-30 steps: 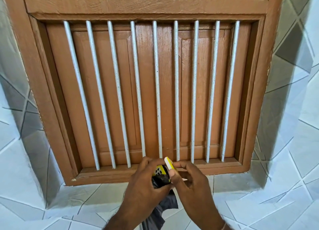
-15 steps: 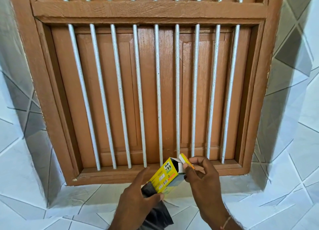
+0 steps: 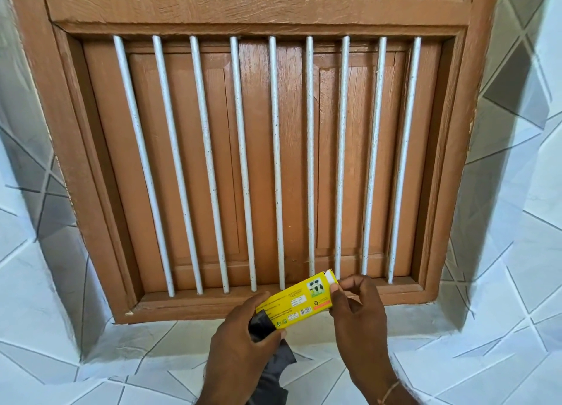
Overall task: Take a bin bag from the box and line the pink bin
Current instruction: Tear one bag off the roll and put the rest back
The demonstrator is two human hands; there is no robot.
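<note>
Box (image 3: pixel 299 302) btwn both hands, bag (image 3: pixel 275 371) under left.

Tiled ledge (image 3: pixel 425 371) below brown wooden window frame (image 3: pixel 304 309), white w/ grey lines. Frame's bottom edge sits right on it; otherwise bare.

The left hand (image 3: pixel 240 344) is curling its fingers closed at six o'clock. The right hand (image 3: pixel 360 322) is pinching thumb against forefinger at five o'clock.

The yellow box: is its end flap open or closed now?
Open: the yellow box shows its flap's white inside beside the right hand.
</note>
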